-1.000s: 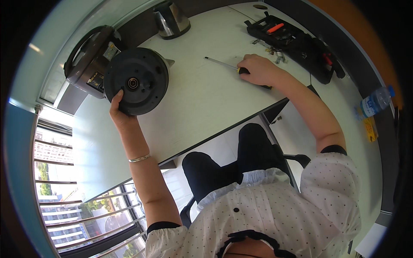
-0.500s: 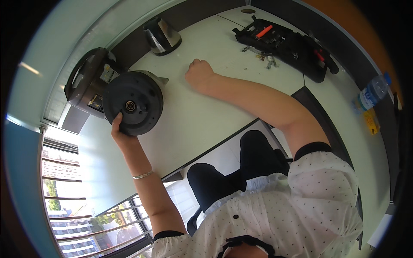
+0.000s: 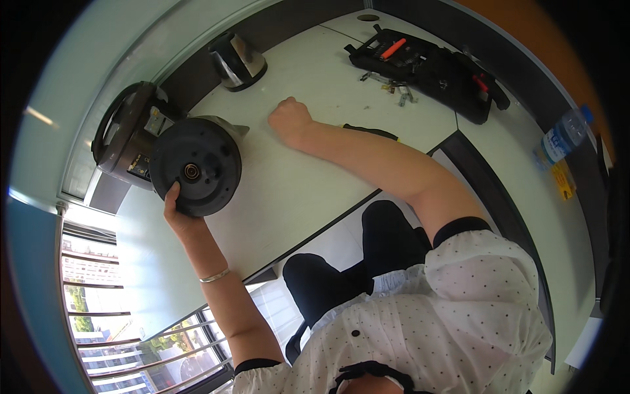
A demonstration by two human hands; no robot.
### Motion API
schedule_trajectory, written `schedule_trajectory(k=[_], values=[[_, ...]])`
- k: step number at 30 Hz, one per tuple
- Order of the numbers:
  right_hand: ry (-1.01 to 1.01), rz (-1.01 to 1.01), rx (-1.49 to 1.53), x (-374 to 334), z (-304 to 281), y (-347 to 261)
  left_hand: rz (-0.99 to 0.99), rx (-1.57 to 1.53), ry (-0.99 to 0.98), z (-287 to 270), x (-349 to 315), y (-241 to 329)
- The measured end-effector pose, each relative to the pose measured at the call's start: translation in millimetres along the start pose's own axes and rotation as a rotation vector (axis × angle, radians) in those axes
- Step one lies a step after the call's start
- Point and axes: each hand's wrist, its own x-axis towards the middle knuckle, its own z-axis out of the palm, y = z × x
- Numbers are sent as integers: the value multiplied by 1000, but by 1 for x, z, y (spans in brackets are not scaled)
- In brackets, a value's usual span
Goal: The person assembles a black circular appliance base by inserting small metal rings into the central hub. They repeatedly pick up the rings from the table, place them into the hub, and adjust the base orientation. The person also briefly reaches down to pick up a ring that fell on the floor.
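Observation:
On the left side, an electric kettle [image 3: 213, 143] is tipped so its round black underside faces me, with a ringed connector near the middle. Its metal spout points right. My left hand [image 3: 182, 215] grips the lower rim, thumb over the underside, other fingers hidden behind. My right hand [image 3: 290, 121] is closed in a fist by the table, right of the spout; whether anything is inside it cannot be seen. Behind my right forearm a black-and-yellow item [image 3: 371, 131] partly shows, its kind unclear.
A dark rice-cooker-like appliance [image 3: 125, 138] stands behind the tipped kettle. Farther back is a second kettle [image 3: 237, 62]. An open black tool case [image 3: 426, 72] lies far right, small metal parts [image 3: 394, 88] beside it. A water bottle [image 3: 564, 138] stands at the right edge.
The whole view has shifted slightly. More of the black-and-yellow item shows behind my right forearm. Both hands keep nearly the same pose, the left still gripping the kettle.

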Motion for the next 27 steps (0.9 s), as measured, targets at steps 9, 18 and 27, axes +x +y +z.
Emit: schedule_trajectory(k=[9, 18, 27], values=[[217, -86, 144, -1, 2, -2, -8, 2, -5, -5, 3, -1], [81, 73, 260, -24, -51, 37, -5, 17, 31, 0, -2, 0], [-34, 307, 315, -58, -53, 136, -2, -12, 19, -1, 1, -2]])
